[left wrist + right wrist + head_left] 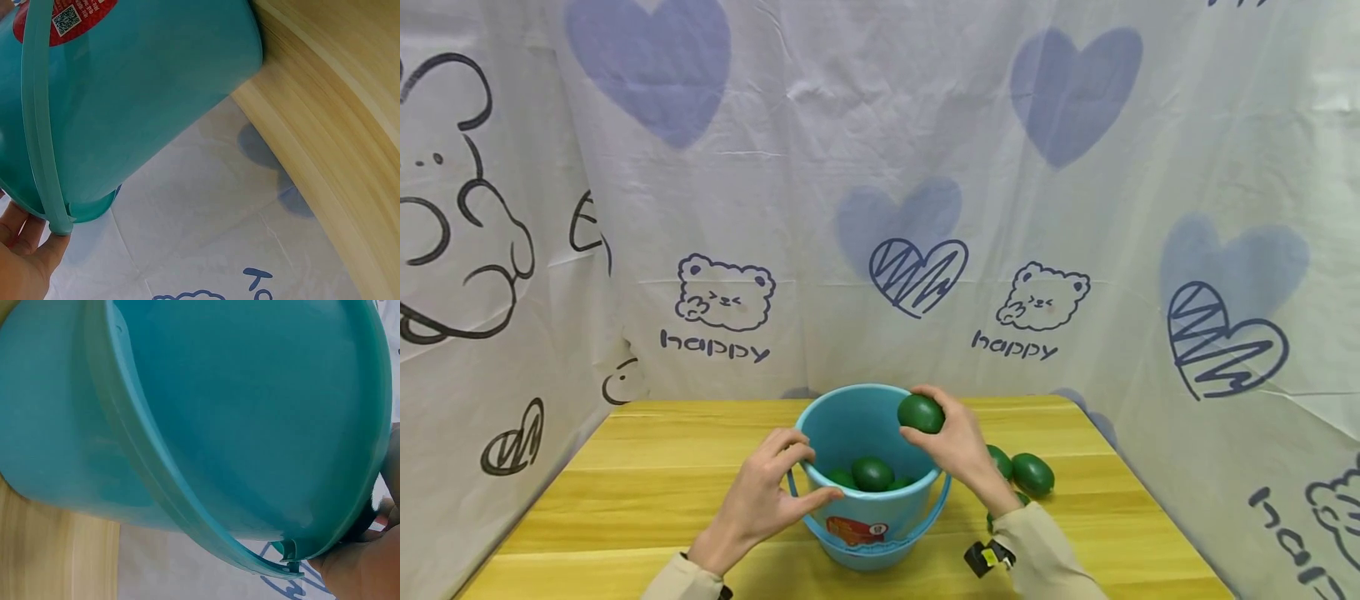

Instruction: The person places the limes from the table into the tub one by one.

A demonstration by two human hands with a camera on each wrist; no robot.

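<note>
A light blue bucket (895, 511) stands upright on the table, with several dark green avocados (872, 474) lying at its bottom. My left hand (756, 492) holds the bucket's left rim, its thumb along the front edge and its fingers at the side. In the left wrist view those fingertips meet the rim beside the handle joint (60, 225). Over the right part of the bucket's mouth, my right hand (961, 446) pinches one avocado (921, 414) between thumb and fingers. The right wrist view shows this hand (362, 569) close by the rim, with the avocado mostly hidden.
More avocados (1033, 475) lie on the wooden table (685, 450) right of the bucket, partly covered by my right forearm. The bucket's handle (942, 502) hangs down in front. A white printed curtain (820, 350) surrounds the table at the back and sides.
</note>
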